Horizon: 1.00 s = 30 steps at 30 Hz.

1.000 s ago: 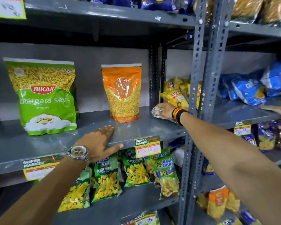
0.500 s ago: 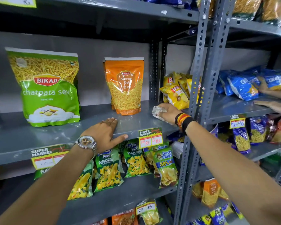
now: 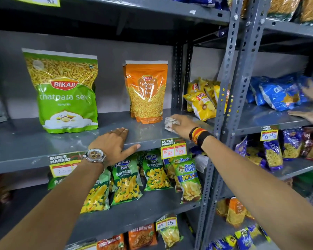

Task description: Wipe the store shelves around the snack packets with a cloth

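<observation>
My right hand (image 3: 183,125) presses a crumpled white cloth (image 3: 170,123) onto the grey shelf (image 3: 34,147), just right of the orange Moong Dal packet (image 3: 146,91). My left hand (image 3: 114,144), with a watch on the wrist, lies flat and spread on the shelf's front edge. A large green chatpata sev packet (image 3: 65,91) stands upright at the left of the same shelf. Yellow chip packets (image 3: 202,101) sit behind the cloth, at the shelf's right end.
A perforated grey upright (image 3: 224,91) runs past my right wrist. Another person's hands (image 3: 309,114) work among blue packets (image 3: 278,92) on the neighbouring shelf. Green puffcorn packets (image 3: 126,179) hang below, with price tags (image 3: 173,148) on the shelf lip.
My right hand has slid the cloth leftward along the shelf, from the right post toward the orange packet. My left hand stays flat on the shelf edge.
</observation>
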Each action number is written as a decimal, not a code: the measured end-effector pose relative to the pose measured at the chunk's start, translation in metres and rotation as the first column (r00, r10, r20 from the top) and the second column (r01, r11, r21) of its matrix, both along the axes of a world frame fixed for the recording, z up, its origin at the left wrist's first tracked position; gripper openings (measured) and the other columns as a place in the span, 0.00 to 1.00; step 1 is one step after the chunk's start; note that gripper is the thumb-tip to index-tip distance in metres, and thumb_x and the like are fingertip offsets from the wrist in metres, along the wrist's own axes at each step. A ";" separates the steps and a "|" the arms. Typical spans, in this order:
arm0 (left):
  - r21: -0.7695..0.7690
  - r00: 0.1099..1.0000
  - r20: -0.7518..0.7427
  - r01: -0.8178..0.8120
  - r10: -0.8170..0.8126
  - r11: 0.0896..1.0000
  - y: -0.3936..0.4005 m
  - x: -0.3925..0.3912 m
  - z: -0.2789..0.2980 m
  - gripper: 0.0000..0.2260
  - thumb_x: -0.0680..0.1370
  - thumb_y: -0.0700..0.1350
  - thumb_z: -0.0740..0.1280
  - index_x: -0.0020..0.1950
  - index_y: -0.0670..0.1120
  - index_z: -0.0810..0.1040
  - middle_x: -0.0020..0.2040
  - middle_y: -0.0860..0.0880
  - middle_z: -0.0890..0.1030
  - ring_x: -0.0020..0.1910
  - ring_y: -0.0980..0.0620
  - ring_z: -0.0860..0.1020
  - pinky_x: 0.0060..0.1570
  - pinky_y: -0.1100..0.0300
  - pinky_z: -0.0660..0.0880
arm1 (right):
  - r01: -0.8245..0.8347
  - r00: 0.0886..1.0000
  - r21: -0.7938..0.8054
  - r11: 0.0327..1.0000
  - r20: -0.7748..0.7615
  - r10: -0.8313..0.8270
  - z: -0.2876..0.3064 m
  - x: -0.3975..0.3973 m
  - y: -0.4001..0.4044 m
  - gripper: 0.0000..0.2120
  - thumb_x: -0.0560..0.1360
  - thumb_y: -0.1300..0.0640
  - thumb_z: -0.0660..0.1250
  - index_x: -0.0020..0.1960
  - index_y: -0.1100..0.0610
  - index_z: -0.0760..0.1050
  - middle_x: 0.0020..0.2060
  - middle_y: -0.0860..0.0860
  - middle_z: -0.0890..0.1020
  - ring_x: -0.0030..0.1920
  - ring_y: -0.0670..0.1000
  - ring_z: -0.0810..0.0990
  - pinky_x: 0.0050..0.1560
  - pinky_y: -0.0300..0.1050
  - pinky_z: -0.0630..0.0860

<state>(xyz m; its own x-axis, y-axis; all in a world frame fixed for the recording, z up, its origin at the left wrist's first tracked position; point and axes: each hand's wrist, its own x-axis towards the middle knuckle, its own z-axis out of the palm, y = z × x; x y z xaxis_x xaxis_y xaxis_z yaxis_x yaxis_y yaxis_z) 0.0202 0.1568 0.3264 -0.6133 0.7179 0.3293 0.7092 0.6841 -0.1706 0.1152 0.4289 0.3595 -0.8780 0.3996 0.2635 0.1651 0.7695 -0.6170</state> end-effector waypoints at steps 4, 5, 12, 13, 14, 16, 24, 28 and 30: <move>0.021 1.000 -0.012 -0.019 0.019 1.000 -0.004 0.007 -0.001 0.45 0.74 0.75 0.41 0.76 0.45 0.65 0.76 0.44 0.70 0.70 0.43 0.73 0.64 0.46 0.75 | -0.173 0.982 -0.113 0.978 -0.095 0.163 -0.002 0.042 -0.044 0.16 0.78 0.59 0.63 0.66 0.55 0.72 0.61 0.48 0.77 0.58 0.47 0.76 0.59 0.37 0.70; 0.040 0.999 -0.025 -0.025 0.026 0.999 -0.007 0.012 -0.004 0.43 0.75 0.74 0.42 0.76 0.44 0.66 0.75 0.44 0.71 0.71 0.43 0.72 0.65 0.46 0.74 | -0.195 0.974 -0.131 0.972 -0.140 0.177 -0.003 0.057 -0.047 0.15 0.79 0.60 0.63 0.65 0.55 0.72 0.60 0.46 0.77 0.58 0.44 0.75 0.58 0.30 0.69; 0.260 0.946 -0.246 0.275 -0.212 0.926 -0.041 0.066 -0.096 0.31 0.82 0.55 0.58 0.79 0.38 0.60 0.81 0.40 0.59 0.81 0.42 0.54 0.78 0.44 0.55 | -0.268 0.961 -0.291 0.918 -0.141 0.236 -0.097 0.097 -0.032 0.13 0.78 0.59 0.64 0.62 0.51 0.74 0.60 0.44 0.78 0.60 0.43 0.76 0.59 0.32 0.72; 0.250 0.952 -0.212 0.270 -0.220 0.930 -0.045 0.068 -0.119 0.30 0.82 0.55 0.57 0.79 0.38 0.60 0.81 0.40 0.58 0.81 0.42 0.55 0.78 0.45 0.55 | -0.272 0.962 -0.308 0.912 -0.083 0.259 -0.117 0.091 -0.033 0.13 0.78 0.58 0.64 0.62 0.49 0.73 0.61 0.44 0.77 0.61 0.44 0.76 0.59 0.31 0.72; 0.233 0.964 -0.163 0.246 -0.212 0.941 -0.048 0.068 -0.143 0.29 0.83 0.55 0.55 0.79 0.39 0.61 0.81 0.41 0.58 0.80 0.42 0.56 0.78 0.46 0.54 | -0.284 0.957 -0.314 0.906 -0.043 0.285 -0.135 0.083 -0.036 0.13 0.78 0.57 0.64 0.62 0.49 0.73 0.61 0.45 0.77 0.62 0.46 0.76 0.60 0.32 0.73; 0.187 0.988 -0.019 0.157 -0.156 0.970 -0.054 0.060 -0.194 0.29 0.84 0.58 0.49 0.79 0.41 0.61 0.81 0.43 0.58 0.80 0.43 0.58 0.76 0.48 0.53 | -0.302 0.945 -0.283 0.911 0.039 0.325 -0.169 0.061 -0.044 0.14 0.78 0.57 0.64 0.63 0.52 0.75 0.62 0.49 0.78 0.63 0.49 0.76 0.65 0.42 0.73; 0.021 0.913 0.388 -0.143 0.124 0.989 -0.067 0.044 -0.324 0.33 0.80 0.61 0.54 0.70 0.36 0.75 0.70 0.38 0.76 0.68 0.38 0.76 0.70 0.50 0.62 | -0.379 0.886 0.057 0.923 0.309 0.345 -0.284 -0.017 -0.087 0.20 0.75 0.61 0.59 0.61 0.41 0.74 0.63 0.46 0.79 0.63 0.54 0.76 0.63 0.54 0.74; 0.048 0.884 0.442 -0.191 0.150 0.981 -0.072 0.053 -0.356 0.33 0.77 0.59 0.58 0.74 0.38 0.70 0.74 0.40 0.71 0.72 0.39 0.72 0.74 0.55 0.48 | -0.429 0.866 0.182 0.885 0.362 0.345 -0.334 -0.001 -0.108 0.25 0.78 0.53 0.57 0.74 0.45 0.60 0.78 0.49 0.58 0.77 0.52 0.56 0.77 0.56 0.54; 0.067 0.893 0.431 -0.175 0.130 0.982 -0.072 0.056 -0.364 0.35 0.77 0.59 0.59 0.78 0.40 0.64 0.78 0.42 0.65 0.77 0.42 0.64 0.75 0.53 0.46 | -0.354 0.905 0.258 0.899 0.336 0.260 -0.351 0.008 -0.114 0.29 0.80 0.43 0.52 0.78 0.46 0.48 0.79 0.46 0.45 0.79 0.50 0.42 0.76 0.56 0.40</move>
